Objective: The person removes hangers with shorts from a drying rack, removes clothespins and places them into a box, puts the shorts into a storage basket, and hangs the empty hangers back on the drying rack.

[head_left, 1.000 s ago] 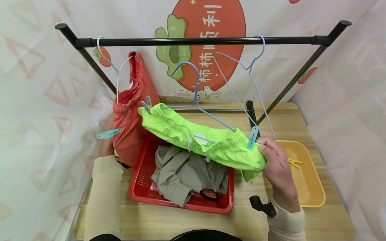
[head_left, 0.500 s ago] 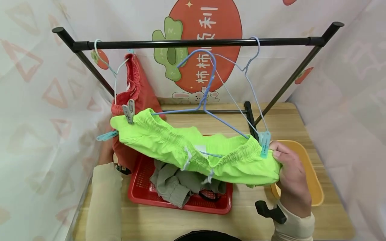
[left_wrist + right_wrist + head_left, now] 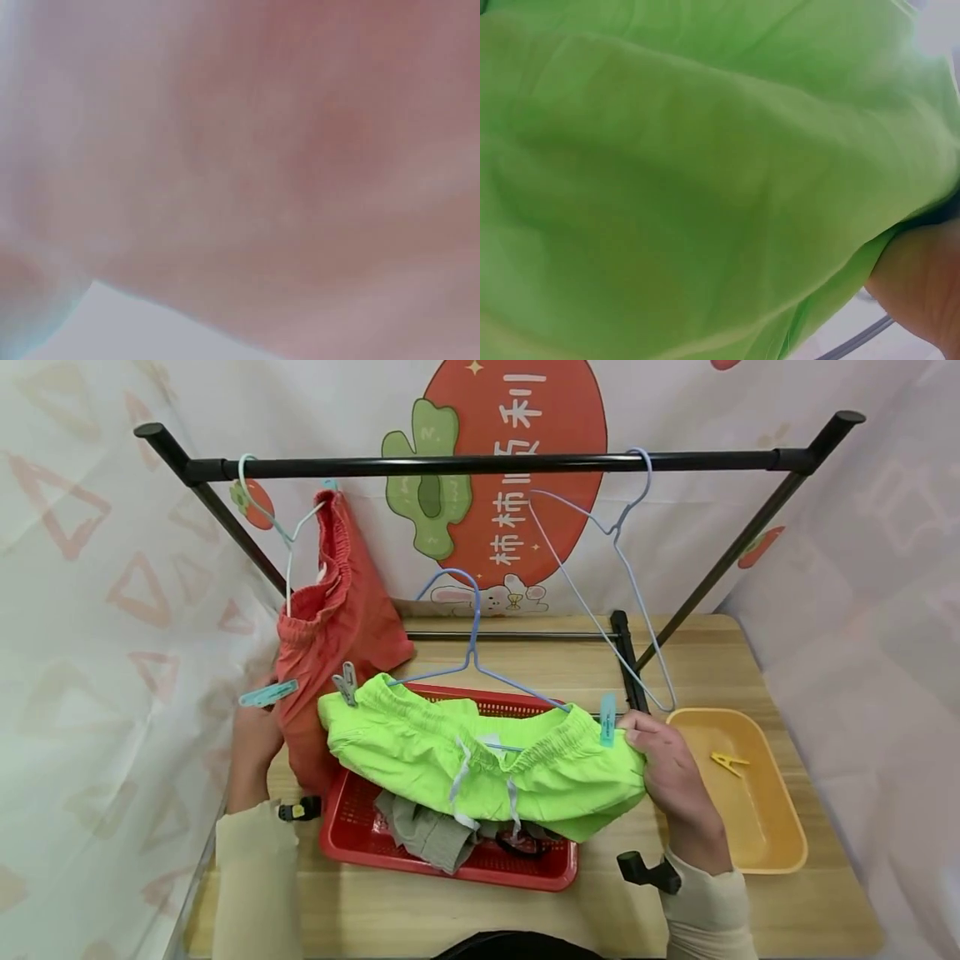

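Head view, right hand (image 3: 672, 768) pinching green shorts (image 3: 487, 785), left hand (image 3: 253, 739) with grip unclear, backdrop (image 3: 330, 410) lettered 柿柿…利, part-hidden

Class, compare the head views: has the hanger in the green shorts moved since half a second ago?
Yes. Judged against the black rail, the hanger has moved down and left in the head view; its hook now sits farther below the rail.

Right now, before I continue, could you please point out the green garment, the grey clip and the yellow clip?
Green garment (image 3: 487, 783): head view, on the middle of its front cloth.
Grey clip (image 3: 346, 683): head view, on the middle of its body.
Yellow clip (image 3: 726, 763): head view, on its body.
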{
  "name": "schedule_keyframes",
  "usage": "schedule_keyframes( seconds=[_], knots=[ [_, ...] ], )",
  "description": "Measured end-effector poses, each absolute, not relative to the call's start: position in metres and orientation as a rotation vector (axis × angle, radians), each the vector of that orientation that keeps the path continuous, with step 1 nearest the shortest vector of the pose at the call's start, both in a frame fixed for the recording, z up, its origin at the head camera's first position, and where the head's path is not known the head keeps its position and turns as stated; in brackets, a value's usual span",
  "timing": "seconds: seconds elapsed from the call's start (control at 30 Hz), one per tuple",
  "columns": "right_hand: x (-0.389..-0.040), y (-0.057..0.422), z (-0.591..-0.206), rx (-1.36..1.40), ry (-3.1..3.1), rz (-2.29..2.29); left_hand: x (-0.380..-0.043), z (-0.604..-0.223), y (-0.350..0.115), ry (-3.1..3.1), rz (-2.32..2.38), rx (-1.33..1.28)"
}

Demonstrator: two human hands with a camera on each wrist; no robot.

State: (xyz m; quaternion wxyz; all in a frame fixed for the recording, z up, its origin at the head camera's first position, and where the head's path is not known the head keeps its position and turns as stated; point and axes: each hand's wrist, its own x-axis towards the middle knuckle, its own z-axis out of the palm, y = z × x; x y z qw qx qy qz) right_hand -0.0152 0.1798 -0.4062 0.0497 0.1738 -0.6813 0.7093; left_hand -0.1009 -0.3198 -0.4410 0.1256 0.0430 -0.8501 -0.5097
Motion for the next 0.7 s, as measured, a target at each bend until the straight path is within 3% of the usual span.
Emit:
schedule_keyframes(
  seconds=[0.07,0.2,0.43,0.7],
  knots=[
    [-0.017,0.179,-0.414,0.487,-2.074,2.17,-0.107,-0.47,-0.335,-2.446,-1.494,0.184],
    [-0.021,0.178,-0.427,0.44,-2.058,2.224,-0.083,-0.47,-0.328,-2.232,-1.551,0.114],
    [-0.026,0.181,-0.437,0.434,-2.096,2.225,-0.039,-0.452,-0.32,-2.105,-1.448,-0.006],
    [-0.03,0.182,-0.44,0.41,-2.132,2.203,-0.017,-0.432,-0.295,-2.171,-1.199,-0.162]
  ],
)
